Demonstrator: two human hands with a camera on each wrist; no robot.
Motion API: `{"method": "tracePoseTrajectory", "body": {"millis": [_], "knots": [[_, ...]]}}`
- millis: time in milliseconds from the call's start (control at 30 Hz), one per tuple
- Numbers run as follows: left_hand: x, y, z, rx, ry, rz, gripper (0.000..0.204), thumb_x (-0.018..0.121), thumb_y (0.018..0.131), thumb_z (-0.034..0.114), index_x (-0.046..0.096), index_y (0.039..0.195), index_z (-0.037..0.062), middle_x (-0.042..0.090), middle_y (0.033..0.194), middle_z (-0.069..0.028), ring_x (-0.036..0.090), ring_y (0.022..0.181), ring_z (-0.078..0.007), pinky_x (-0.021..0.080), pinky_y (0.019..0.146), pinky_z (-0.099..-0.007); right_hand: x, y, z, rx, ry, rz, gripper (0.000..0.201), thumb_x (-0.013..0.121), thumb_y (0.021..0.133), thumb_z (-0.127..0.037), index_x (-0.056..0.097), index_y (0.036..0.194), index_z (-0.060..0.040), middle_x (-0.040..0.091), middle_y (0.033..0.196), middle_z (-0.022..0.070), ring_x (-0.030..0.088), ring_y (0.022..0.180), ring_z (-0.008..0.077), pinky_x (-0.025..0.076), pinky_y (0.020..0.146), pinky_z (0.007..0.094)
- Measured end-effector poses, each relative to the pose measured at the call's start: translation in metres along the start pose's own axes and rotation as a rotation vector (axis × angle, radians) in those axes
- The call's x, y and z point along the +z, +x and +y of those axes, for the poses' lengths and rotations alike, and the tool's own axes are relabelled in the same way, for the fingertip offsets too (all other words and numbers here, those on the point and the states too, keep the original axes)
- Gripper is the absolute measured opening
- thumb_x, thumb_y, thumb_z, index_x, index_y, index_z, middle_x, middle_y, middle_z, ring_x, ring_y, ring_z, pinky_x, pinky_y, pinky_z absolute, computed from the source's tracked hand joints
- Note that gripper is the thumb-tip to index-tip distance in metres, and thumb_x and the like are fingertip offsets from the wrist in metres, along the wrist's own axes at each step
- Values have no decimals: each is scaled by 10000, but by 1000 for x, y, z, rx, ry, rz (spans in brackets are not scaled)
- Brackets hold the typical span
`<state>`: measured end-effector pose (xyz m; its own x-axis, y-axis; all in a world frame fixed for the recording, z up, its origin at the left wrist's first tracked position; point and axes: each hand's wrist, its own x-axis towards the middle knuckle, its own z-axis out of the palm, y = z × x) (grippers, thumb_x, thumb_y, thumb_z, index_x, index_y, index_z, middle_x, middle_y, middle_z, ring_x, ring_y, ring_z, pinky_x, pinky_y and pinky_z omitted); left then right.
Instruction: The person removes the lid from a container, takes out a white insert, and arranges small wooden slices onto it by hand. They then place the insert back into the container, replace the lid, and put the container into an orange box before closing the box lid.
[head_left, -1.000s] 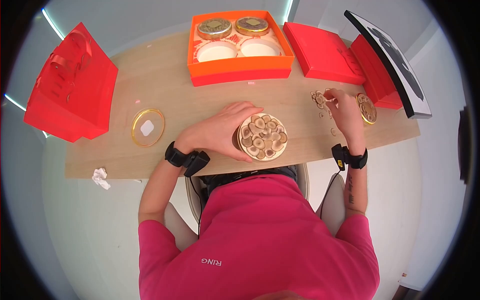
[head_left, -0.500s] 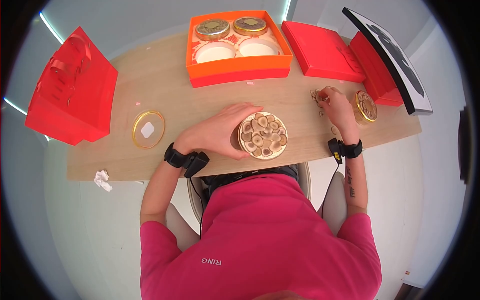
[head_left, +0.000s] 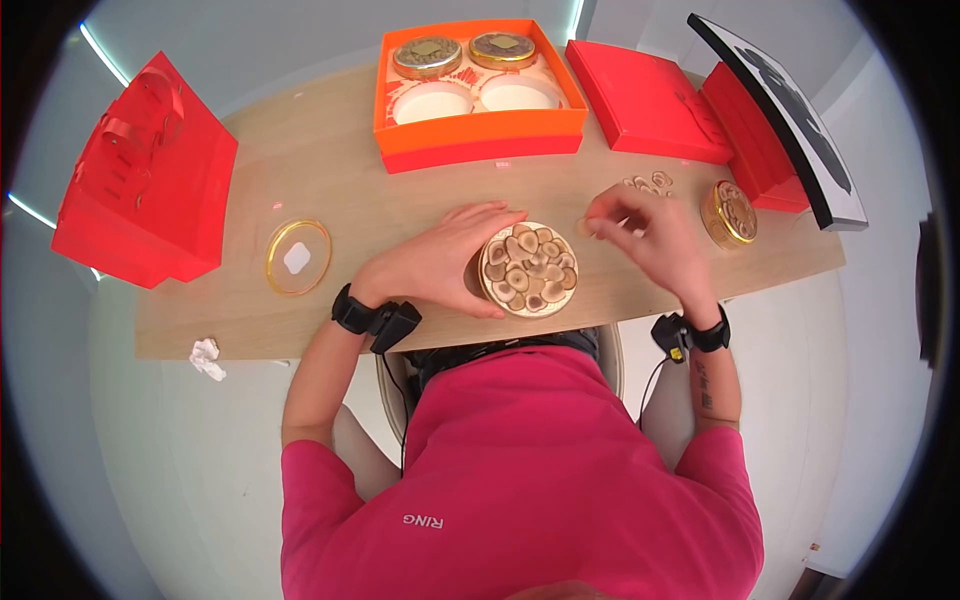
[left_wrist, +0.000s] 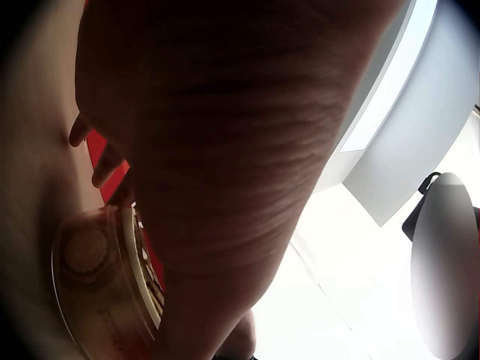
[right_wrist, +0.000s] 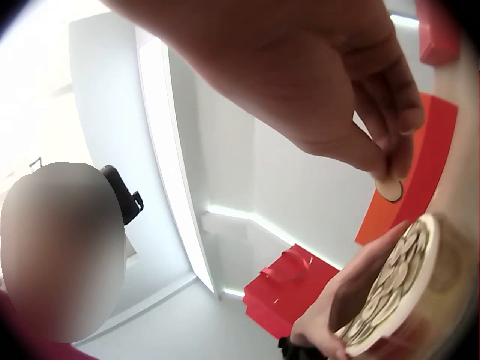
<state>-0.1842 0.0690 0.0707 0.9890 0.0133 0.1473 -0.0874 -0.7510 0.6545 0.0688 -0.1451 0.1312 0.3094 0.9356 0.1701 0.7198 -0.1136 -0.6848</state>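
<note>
My left hand (head_left: 440, 262) curls around the side of a round clear jar (left_wrist: 97, 277) near the table's front edge. Overlapping thin dried slices (head_left: 530, 268) with brown rims cover its top, inside a pale rim. To the right of that jar, my right hand (head_left: 655, 242) is raised, pinching one pale slice (right_wrist: 389, 187) between thumb and fingertips. A few loose slices (head_left: 655, 183) lie on the table beyond the right hand. A second, gold-rimmed jar (head_left: 730, 215) with slices in it stands to the right of that hand.
An orange-red box (head_left: 480, 150) at the back holds two lidded jars and has two round recesses. Beside it are a red box lid (head_left: 650, 105) and a framed picture (head_left: 790, 120). At left stand a gold-rimmed clear lid (head_left: 298, 283) and a red gift bag (head_left: 150, 190). Crumpled tissue (head_left: 207, 358) lies at the front edge.
My right hand has reached the loose slices, picked up one and moved left with it toward the jar. The left hand has stayed around the jar.
</note>
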Motion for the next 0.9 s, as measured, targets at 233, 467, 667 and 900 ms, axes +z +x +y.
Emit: {"method": "tracePoseTrajectory", "body": {"millis": [233,467,667,900], "knots": [[1,0,-4,14,10,1,1186,1027,754,384,439,1706,-9,496,1715,-220,383,1658,-416,350,1367,-508,23,1,-31,-5,44,-49,152,870,984,-189,864,1095,-84,818,867,15,755,795,102,543,681,295],[0,0,-1,4,8,-9,1186,1025,754,384,438,1701,-23,498,1715,-220,383,1658,-413,346,1370,-508,23,-2,-28,25,119,-57,148,876,982,-189,870,1099,-99,805,858,0,724,771,82,530,667,298],[0,0,-1,4,6,-12,1187,1026,754,386,438,1702,-20,493,1727,-208,378,1664,-406,340,1375,-506,28,-4,-28,-6,100,-70,172,874,984,-196,866,1117,-87,803,870,15,717,765,111,540,682,309],[1,-1,-3,4,1,-5,1182,1032,749,364,443,1702,-12,496,1724,-203,379,1663,-402,341,1373,-502,49,-2,-29,-58,136,-103,156,858,1013,-166,857,1139,-73,819,923,0,689,762,58,495,642,271]]}}
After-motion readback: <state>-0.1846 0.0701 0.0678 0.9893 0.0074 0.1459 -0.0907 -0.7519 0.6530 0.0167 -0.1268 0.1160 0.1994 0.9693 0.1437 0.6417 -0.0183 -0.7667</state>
